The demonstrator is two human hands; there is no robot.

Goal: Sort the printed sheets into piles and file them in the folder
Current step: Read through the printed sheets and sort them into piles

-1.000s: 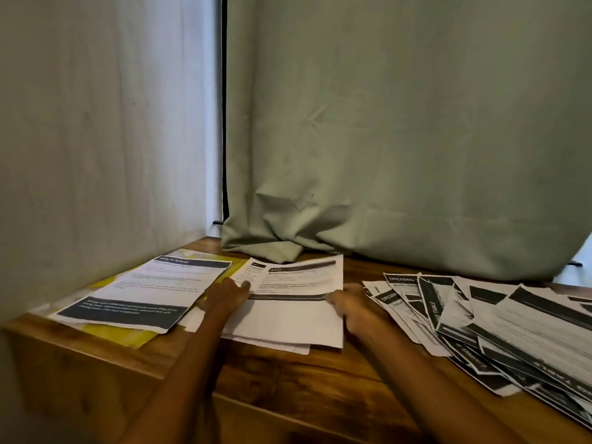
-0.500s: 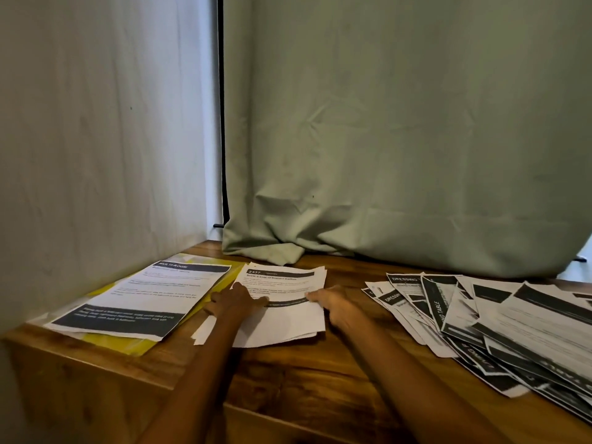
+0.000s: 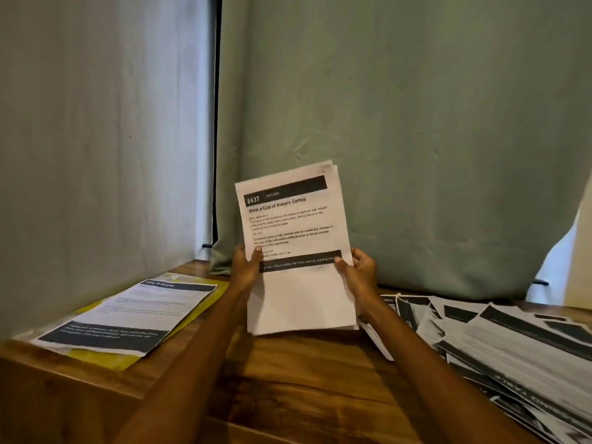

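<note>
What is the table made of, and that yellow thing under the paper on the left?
The table looks like brown wood with a slight sheen: streaky grain shows. The yellow folder under the sheet looks like thin glossy plastic or coated card; I cannot tell which.

head cam only | I look forward and slightly down from above the wooden table (image 3: pixel 288 379) | close to it | facing the green curtain (image 3: pixel 400 123) | no second view

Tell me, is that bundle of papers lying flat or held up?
Held up. The bundle of papers stands nearly upright above the wooden table, the left hand and right hand gripping its side edges.
</note>
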